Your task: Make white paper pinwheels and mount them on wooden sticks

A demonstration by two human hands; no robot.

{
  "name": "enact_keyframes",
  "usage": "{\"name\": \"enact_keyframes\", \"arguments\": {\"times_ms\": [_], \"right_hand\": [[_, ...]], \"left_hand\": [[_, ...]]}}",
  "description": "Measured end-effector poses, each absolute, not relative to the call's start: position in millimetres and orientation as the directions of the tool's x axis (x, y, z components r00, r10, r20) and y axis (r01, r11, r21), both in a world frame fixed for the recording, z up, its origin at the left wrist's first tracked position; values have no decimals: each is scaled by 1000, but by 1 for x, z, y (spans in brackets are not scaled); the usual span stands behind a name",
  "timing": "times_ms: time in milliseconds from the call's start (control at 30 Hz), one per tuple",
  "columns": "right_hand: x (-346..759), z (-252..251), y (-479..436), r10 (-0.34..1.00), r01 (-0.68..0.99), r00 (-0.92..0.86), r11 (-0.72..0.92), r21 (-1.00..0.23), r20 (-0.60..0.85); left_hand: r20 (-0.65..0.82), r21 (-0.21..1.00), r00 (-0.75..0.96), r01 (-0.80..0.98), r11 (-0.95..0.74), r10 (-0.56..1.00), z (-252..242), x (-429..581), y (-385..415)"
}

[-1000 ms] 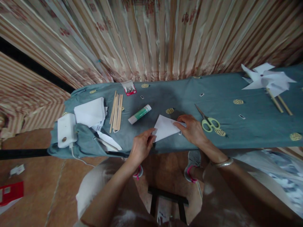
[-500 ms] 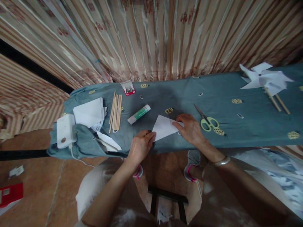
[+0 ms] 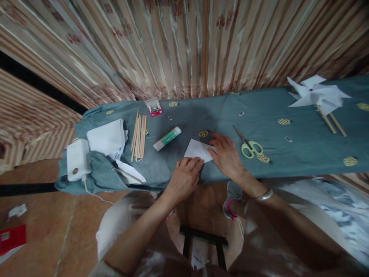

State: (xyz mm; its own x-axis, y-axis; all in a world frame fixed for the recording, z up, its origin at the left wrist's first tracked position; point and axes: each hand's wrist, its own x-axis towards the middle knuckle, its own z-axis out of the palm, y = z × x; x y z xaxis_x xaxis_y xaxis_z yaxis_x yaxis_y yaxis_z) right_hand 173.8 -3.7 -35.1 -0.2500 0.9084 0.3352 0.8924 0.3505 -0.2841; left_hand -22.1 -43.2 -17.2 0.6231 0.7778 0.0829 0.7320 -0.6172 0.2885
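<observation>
A white folded sheet of paper (image 3: 196, 149) lies on the cloth-covered table in front of me. My left hand (image 3: 186, 177) rests on its near edge, fingers side by side and laid down on the paper rather than wrapped round it. At the paper's right end is my right hand (image 3: 228, 156), its fingers apart and the thumb touching the sheet. The hands cover the paper's near and right edges. Just right of my right hand lie green-handled scissors (image 3: 250, 148), blades pointing away. Beyond the paper to the left is a glue stick (image 3: 167, 138).
Wooden sticks (image 3: 139, 136) lie left of the glue, near a small red box of metal pins (image 3: 155, 107). Farther left are stacked white paper (image 3: 106, 136) and a white corded device (image 3: 77, 159). Paper pinwheels (image 3: 319, 94) on sticks lie far right. A pleated curtain (image 3: 184, 50) hangs behind.
My left hand has slid right along the paper's near edge, away from its left corner. My right hand's fingers have spread out. The view has shifted slightly.
</observation>
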Motion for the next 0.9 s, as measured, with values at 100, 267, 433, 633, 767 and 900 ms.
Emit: {"name": "enact_keyframes", "arguments": {"times_ms": [100, 267, 433, 633, 767, 900], "right_hand": [[166, -37, -16, 905, 891, -269, 364, -272, 329], [165, -42, -33, 921, 891, -253, 341, -301, 295], [192, -46, -30, 940, 920, -141, 240, -309, 310], [216, -50, -23, 940, 924, -80, 195, -330, 332], [221, -50, -21, 936, 914, -61, 191, -357, 346], [224, -50, -19, 938, 898, -49, 192, -395, 343]], "left_hand": [[64, 251, 610, 756, -604, 790, -14, -17, -49], [46, 226, 609, 766, -602, 792, -16, -21, -53], [117, 228, 611, 751, -620, 783, -22, -44, -58], [214, 205, 607, 738, -643, 765, -25, -77, -66], [225, 168, 613, 742, -649, 758, -28, -91, -71], [212, 117, 617, 754, -646, 758, -30, -101, -79]]}}
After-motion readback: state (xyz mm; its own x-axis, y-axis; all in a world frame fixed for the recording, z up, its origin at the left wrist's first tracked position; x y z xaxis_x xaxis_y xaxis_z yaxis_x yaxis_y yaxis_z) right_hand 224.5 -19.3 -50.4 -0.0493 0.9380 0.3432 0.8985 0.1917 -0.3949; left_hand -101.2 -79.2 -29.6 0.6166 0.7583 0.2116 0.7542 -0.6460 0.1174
